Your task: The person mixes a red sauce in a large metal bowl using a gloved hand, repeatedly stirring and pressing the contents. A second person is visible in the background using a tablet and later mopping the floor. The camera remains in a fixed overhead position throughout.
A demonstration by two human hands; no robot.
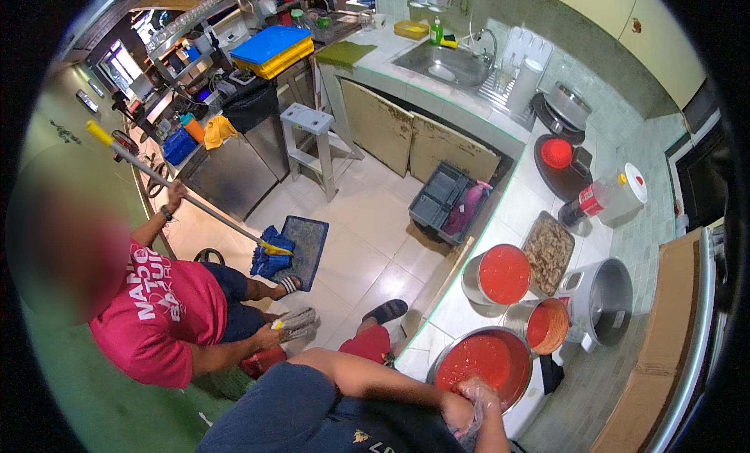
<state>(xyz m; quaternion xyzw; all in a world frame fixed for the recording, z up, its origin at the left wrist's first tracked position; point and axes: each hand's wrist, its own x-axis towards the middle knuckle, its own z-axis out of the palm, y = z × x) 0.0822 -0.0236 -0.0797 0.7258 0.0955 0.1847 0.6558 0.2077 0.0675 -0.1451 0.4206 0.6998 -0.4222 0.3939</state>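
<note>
A large metal pot of red sauce [474,359] stands on the tiled counter before me. My right hand [481,391], in a clear plastic glove, is over the pot's near edge, its fingers partly hidden. Against its wrist is my left hand [457,411], which grips the loose cuff of the glove. Beyond the pot are a tall metal can filled with red sauce [505,274] and a smaller can [542,327] with sauce inside and on its inner wall. Beside them lie a tray of brownish food [548,252] and an open grey cooker pot [606,303].
To the left a person in a red shirt [170,300] holds a mop [272,251] over a dark mat [307,248] and a grey cloth-like bundle. A step stool [307,122] and a dark crate [448,201] stand on the floor. A cola bottle [589,201] lies tilted on the counter.
</note>
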